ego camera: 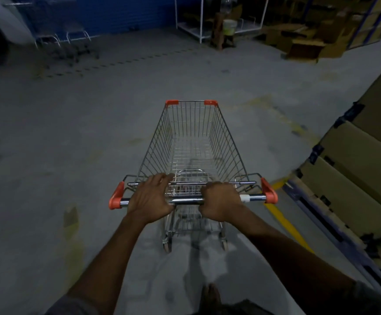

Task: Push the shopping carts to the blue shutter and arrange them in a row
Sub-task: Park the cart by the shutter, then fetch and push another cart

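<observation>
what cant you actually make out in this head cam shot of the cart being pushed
Head view, the only one:
- Carts by the blue shutter, far left: the parked carts are dark and blurred, so their count is unclear.
- Shopping cart: front wheels hidden under its basket.
- Left hand: fingers lie over the handle, grip unclear; right hand is wrapped round it.
- Cardboard boxes: cut off by the right edge.

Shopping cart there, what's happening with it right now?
A person has both hands on the handlebar of an empty wire shopping cart: the left hand lies over it with fingers loose, the right hand is wrapped around it. The cart points across the concrete floor toward the blue shutter, where other carts already stand.
</observation>
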{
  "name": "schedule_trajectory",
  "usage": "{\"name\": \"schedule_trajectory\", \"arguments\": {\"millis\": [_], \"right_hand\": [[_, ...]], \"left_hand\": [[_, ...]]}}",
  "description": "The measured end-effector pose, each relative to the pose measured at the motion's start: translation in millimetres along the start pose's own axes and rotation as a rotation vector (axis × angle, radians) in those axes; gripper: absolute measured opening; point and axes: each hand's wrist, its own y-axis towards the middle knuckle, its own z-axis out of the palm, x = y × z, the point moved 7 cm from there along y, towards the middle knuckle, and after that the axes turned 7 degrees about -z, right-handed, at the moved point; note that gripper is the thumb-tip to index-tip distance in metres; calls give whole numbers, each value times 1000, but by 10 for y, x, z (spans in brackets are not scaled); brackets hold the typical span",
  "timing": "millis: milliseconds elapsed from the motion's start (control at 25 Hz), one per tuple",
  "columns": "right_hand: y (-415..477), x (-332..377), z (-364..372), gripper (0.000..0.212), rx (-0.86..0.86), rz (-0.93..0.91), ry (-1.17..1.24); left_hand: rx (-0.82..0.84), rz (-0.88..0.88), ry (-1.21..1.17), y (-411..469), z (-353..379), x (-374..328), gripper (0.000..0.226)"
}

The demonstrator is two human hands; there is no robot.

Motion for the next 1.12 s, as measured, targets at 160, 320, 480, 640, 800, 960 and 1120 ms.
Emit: {"name": "schedule_trajectory", "arguments": {"millis": [160, 320, 480, 640, 800, 960, 1120], "right_hand": [[676, -448, -18, 31, 132, 90, 19], [1230, -680, -82, 21, 16, 96, -45], [1823, -886, -54, 16, -24, 69, -45], [2510, -959, -31, 26, -132, 47, -92], [3266, -1019, -17, 25, -213, 15, -88], [3974, -1086, 50, 21, -260, 13, -143], [4662, -1154, 87, 20, -274, 54, -157]], "left_hand": [[29, -81, 157, 586, 86, 169, 52], [42, -176, 230, 1111, 169, 324, 33], [30, -176, 280, 1615, 299, 587, 32], [-43, -186, 299, 2152, 338, 1011, 33], [-91, -154, 263, 2735, 371, 1454, 35], [-139, -131, 265, 3301, 433, 1911, 31], [-152, -112, 242, 3855, 496, 2354, 28]]}}
